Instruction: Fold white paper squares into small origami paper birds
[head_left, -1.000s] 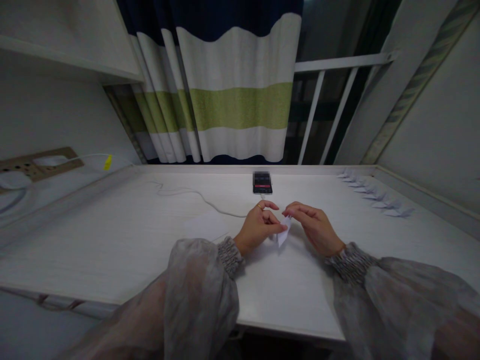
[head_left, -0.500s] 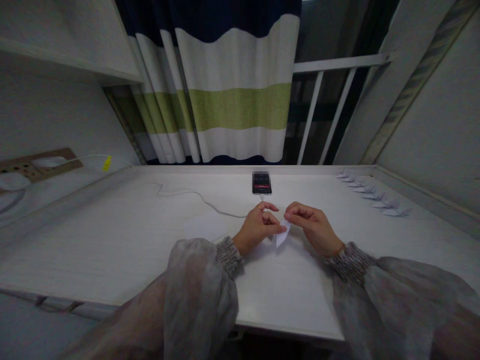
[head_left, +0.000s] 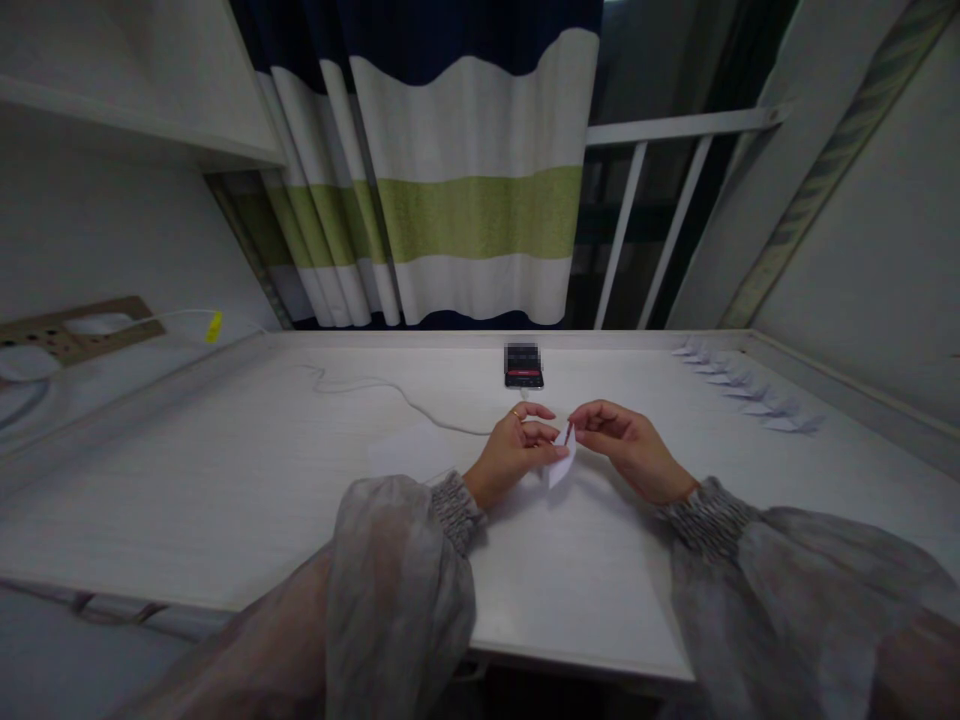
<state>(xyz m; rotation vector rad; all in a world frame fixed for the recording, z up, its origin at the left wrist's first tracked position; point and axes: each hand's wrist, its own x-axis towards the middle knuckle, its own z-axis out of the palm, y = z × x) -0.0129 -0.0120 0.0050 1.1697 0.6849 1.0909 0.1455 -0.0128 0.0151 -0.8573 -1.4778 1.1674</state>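
Left hand: fingers pinching folded white paper above the surface | right hand: fingers at its upper tip, pinch unclear from here | uneven tugging could tear it

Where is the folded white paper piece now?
In the head view, the folded white paper piece is below and right of centre, held by the bare left hand, the bare right hand at its upper tip.
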